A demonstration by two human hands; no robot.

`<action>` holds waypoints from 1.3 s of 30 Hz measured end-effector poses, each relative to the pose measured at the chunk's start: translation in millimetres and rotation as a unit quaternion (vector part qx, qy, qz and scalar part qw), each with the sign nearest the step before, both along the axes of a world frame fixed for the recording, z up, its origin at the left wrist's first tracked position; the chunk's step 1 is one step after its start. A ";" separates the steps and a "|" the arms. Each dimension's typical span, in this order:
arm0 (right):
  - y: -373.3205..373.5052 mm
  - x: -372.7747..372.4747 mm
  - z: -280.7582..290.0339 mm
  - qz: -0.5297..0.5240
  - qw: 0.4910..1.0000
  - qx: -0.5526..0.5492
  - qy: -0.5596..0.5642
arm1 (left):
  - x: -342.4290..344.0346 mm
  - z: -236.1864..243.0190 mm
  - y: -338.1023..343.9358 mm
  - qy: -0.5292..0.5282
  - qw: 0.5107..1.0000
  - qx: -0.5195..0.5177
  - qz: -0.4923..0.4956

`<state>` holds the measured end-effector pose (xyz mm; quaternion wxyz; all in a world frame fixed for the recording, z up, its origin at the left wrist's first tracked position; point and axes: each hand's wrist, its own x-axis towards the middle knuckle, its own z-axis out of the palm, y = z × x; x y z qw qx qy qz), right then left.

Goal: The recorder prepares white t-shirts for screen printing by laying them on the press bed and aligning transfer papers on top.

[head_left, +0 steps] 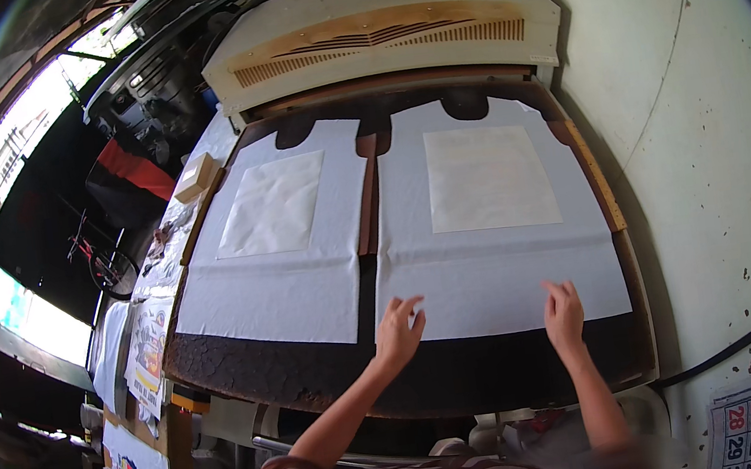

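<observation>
Two white cut fabric panels (293, 287) (502, 275) with neckline and armhole cutouts lie side by side on a dark, worn press bed (261, 370). Each bears one off-white rectangular sheet, the left sheet (273, 205) slightly rippled, the right sheet (490, 178) flatter. My left hand (397, 333) is over the lower left corner of the right panel, thumb and fingers apart, holding nothing. Near that panel's lower right part is my right hand (563, 313), fingers loosely bent and apart, with nothing visible in it. Whether either hand touches the fabric I cannot tell.
A large cream machine housing (379, 32) with vents stands behind the bed. A small cardboard box (196, 177) and printed sheets (148, 351) lie on the left side table. A wall (669, 105) rises close on the right. A metal bar (328, 458) runs along the front.
</observation>
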<state>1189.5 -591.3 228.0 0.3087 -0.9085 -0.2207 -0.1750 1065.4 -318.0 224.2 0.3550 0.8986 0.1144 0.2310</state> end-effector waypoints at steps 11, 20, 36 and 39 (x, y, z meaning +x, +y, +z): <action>98.7 -250.5 0.2 0.209 0.968 0.062 0.120 | -228.2 -9.6 44.9 0.009 0.994 -0.024 0.110; 138.5 -309.2 -37.3 0.184 0.978 -0.085 0.045 | -300.1 -36.4 110.8 -0.026 0.992 0.091 0.088; 158.7 -292.7 -47.2 0.139 0.979 -0.150 -0.025 | -282.9 -52.9 133.8 -0.080 0.981 0.173 0.044; 165.5 -276.6 -47.1 0.135 0.979 -0.147 -0.036 | -266.1 -51.7 140.3 -0.078 0.980 0.176 0.044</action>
